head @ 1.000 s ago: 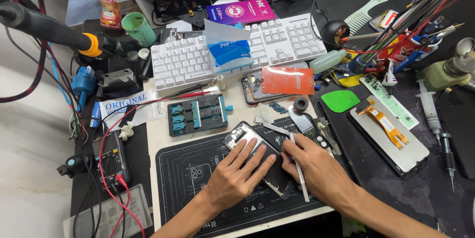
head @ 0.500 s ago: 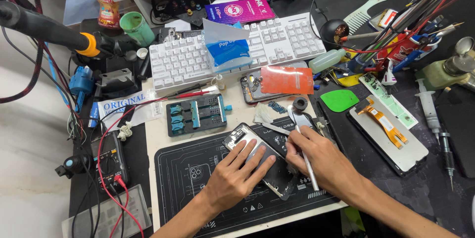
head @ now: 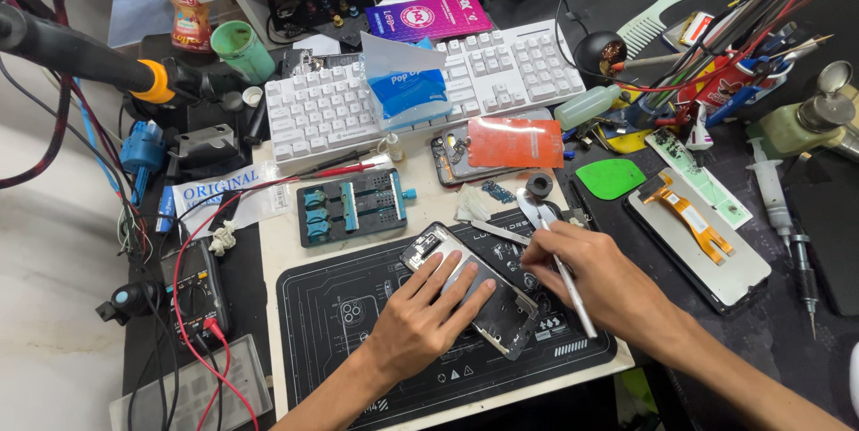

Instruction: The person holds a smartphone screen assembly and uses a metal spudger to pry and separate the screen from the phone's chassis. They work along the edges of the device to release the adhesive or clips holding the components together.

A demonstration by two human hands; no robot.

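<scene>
Phone (head: 474, 292) is lying opened-up on the black mat (head: 358, 324), its long axis running diagonally from upper left to lower right, the upper-left end pointing toward the blue fixture (head: 352, 206). Left hand (head: 420, 324) is pressing down on it, fingers spread flat across the back, grip open and simply pinning it in place. Right hand (head: 595, 279) is sitting just beside the phone's upper-right long edge, its grip closed around a slim silver tool (head: 568, 283), pen-style; the tool is slanting from near the mat's top edge down toward its lower right. Tweezers (head: 501, 232) are lying on the mat just above the phone.

Room is looking tight here. Left half of the mat is lying bare, running out to the worktop's (head: 277, 252) pale edge, with a multimeter (head: 192, 288) and red leads beyond. Above the mat the fixture and the white keyboard (head: 420, 91) are crowding in. To the right, past the right hand, a screen panel (head: 707, 243) with an orange flex and a green pick (head: 610, 178) are sitting on the dark surface. Near edge of the mat is almost meeting the worktop's front edge.
</scene>
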